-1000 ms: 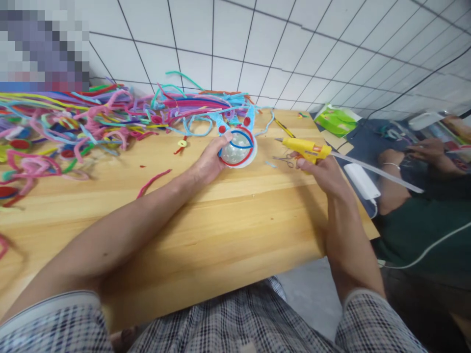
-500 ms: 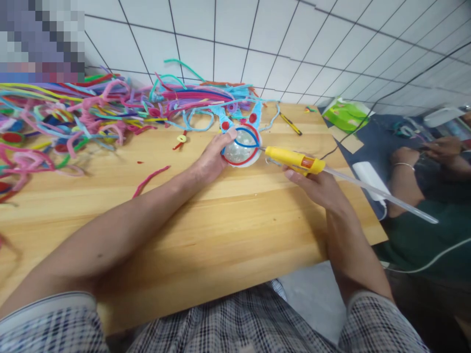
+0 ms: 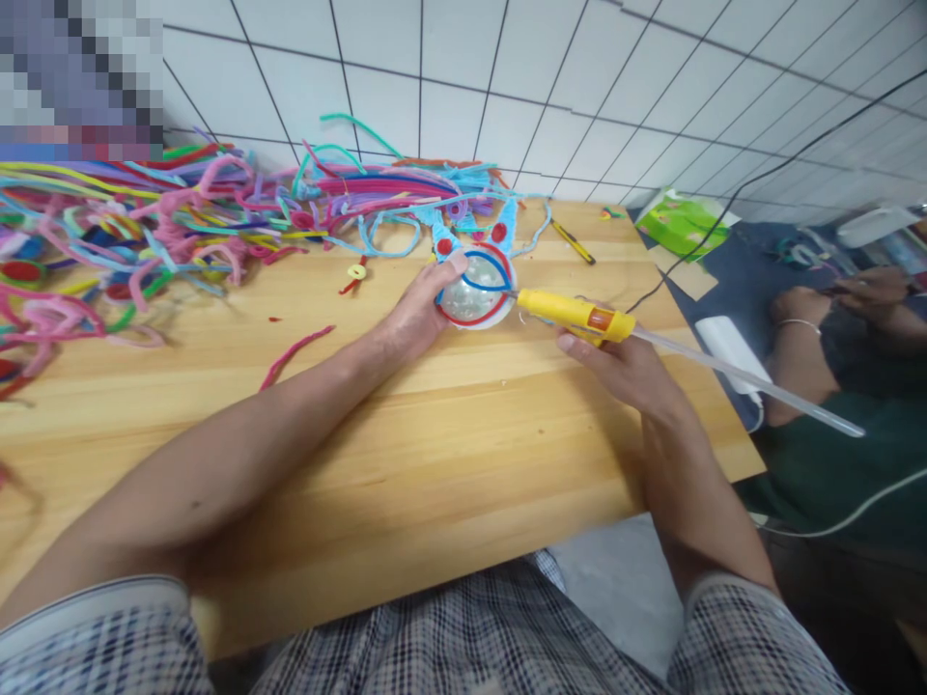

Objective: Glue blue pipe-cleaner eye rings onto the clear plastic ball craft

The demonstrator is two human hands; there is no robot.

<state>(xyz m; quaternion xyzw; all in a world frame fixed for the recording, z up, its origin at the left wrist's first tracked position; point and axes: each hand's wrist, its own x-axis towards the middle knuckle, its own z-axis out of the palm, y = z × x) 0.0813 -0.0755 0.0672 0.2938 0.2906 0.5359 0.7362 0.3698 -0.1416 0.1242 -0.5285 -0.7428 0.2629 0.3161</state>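
My left hand (image 3: 426, 301) grips the left side of a round craft piece (image 3: 470, 301) with a clear, glittery middle, a red rim and curved blue pipe cleaners across its upper part. Two light-blue ear-like strips (image 3: 503, 224) with red dots rise from its top. In my right hand (image 3: 615, 362) is a yellow hot glue gun (image 3: 572, 314), fingers wrapped round its handle. Its nozzle meets the right edge of the round piece, though actual contact is hard to make out. A long clear glue stick (image 3: 753, 379) sticks out of the gun's back end.
Many coloured pipe cleaners (image 3: 217, 217) heap along the back left of the wooden table (image 3: 406, 463). A yellow cutter knife (image 3: 574, 241) and a pink pipe cleaner (image 3: 294, 355) lie on it. Rightward are a green packet (image 3: 681, 224), a white power bank-like block (image 3: 731, 349) and another person's hands (image 3: 803, 309).
The glue gun has shifted very slightly to the left along the round piece's edge. My left hand and the piece look almost still.
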